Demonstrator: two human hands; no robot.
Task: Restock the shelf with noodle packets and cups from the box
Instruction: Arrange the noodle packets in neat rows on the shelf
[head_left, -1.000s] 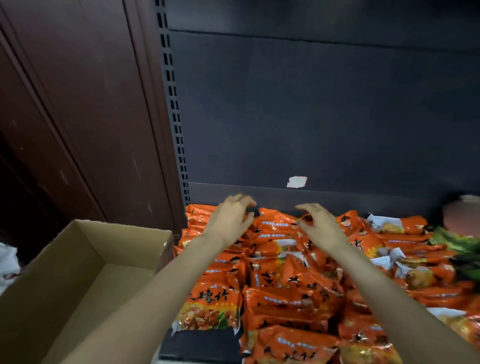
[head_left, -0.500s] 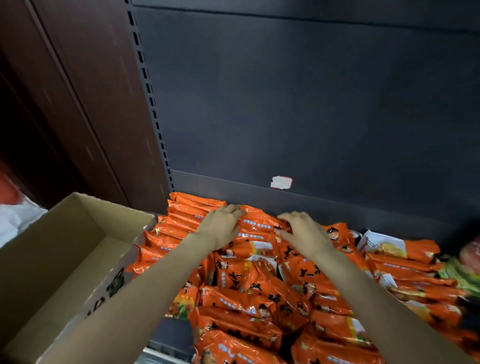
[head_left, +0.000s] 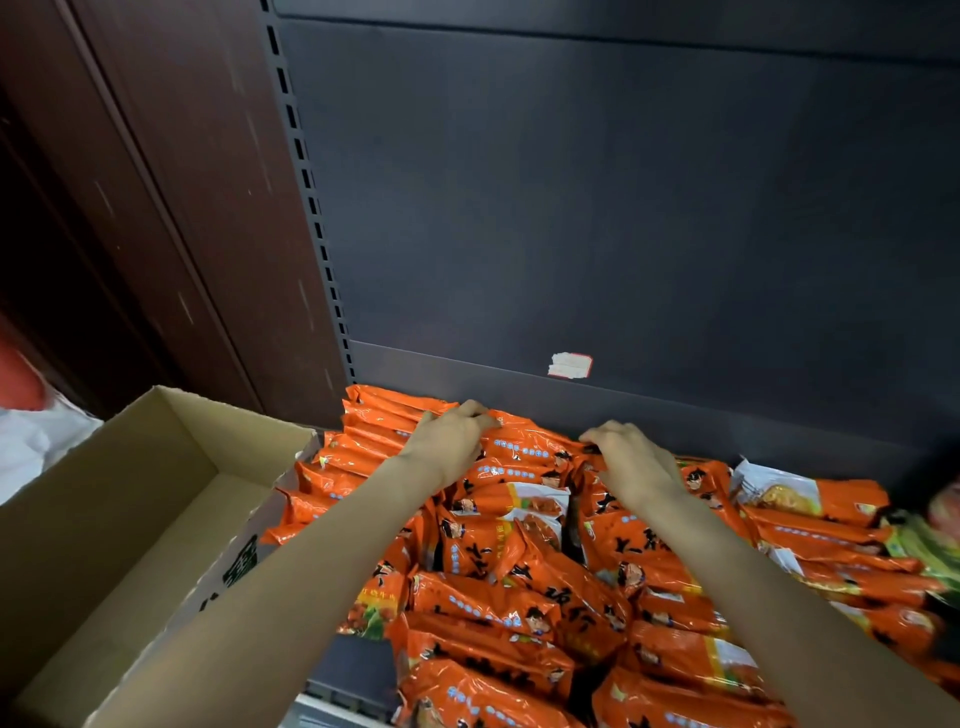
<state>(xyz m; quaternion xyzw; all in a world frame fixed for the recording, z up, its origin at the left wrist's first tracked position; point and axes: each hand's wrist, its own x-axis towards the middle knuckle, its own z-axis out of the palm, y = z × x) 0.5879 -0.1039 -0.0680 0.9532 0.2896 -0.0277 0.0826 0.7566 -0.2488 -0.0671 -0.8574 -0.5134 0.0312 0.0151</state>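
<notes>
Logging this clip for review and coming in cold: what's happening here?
A person is stocking a shelf with orange noodle packets. Both hands are at the back row: the left hand and the right hand rest with curled fingers on the rearmost packets near the dark back panel, apparently straightening them. The cardboard box at the left stands open, and the part of its inside in view looks empty.

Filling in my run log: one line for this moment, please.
left hand: gripping orange packets | right hand: gripping back-row packet | box: looks empty
</notes>
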